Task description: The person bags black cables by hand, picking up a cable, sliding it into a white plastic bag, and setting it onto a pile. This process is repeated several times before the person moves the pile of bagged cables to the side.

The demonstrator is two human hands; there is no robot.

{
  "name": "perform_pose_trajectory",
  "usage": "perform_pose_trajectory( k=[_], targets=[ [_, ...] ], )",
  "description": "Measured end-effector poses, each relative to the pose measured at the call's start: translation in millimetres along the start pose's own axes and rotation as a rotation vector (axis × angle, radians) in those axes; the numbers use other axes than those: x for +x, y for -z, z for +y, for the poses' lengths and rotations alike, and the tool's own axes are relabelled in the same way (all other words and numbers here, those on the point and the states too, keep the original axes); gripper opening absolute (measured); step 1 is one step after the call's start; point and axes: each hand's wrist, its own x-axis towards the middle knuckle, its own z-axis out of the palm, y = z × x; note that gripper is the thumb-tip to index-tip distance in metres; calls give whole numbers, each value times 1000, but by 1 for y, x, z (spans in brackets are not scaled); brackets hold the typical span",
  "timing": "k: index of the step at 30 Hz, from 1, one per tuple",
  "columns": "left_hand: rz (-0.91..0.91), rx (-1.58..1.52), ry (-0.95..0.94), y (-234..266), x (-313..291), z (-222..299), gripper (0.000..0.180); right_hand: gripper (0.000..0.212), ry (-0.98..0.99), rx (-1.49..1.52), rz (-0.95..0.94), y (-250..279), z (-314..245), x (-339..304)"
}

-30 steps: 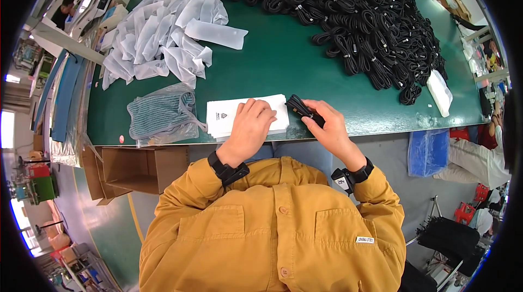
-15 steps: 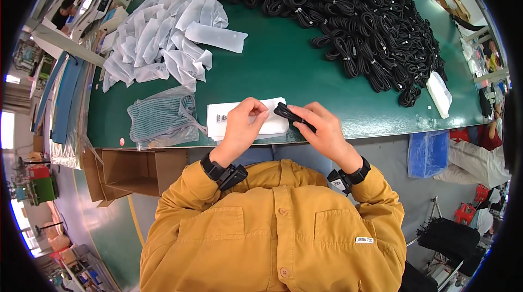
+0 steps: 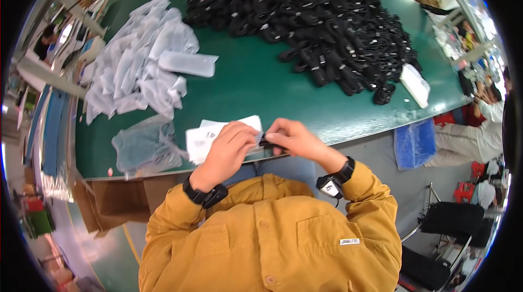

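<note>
Over a small stack of flat white plastic bags [image 3: 199, 142] at the table's near edge, my left hand [image 3: 227, 149] is closed, its fingertips pinching the right end of a bag. My right hand [image 3: 297, 140] comes in from the right, closed on a coiled black cable [image 3: 266, 143]. Most of that coil is hidden by the fingers. Its left end meets the bag's edge beside my left fingertips; how far it is inside, I cannot tell. Both hands are slightly blurred.
A pile of filled whitish bags [image 3: 144, 55] lies at left on the green table [image 3: 234, 85]. Many coiled black cables [image 3: 310, 19] heap up at the back right, with a white packet [image 3: 415, 86] beside them. A bagged teal cloth [image 3: 144, 147] is near left. Below are a cardboard box [image 3: 122, 199] and blue bin [image 3: 417, 145].
My right hand has brought the cable left and down to the bag's edge. My left fingers have closed over the bag, and the stack has fanned out. The whole view has shifted.
</note>
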Motion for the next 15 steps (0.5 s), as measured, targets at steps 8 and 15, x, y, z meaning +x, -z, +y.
perform_pose_trajectory(
  k=[8, 15],
  targets=[
    [134, -207, 254, 12, 12, -7, 11, 31, 940, -304, 229, -17, -8, 13],
    [196, -833, 508, 42, 46, -17, 6, 29, 986, -167, 321, -7, -35, 13]
  ],
)
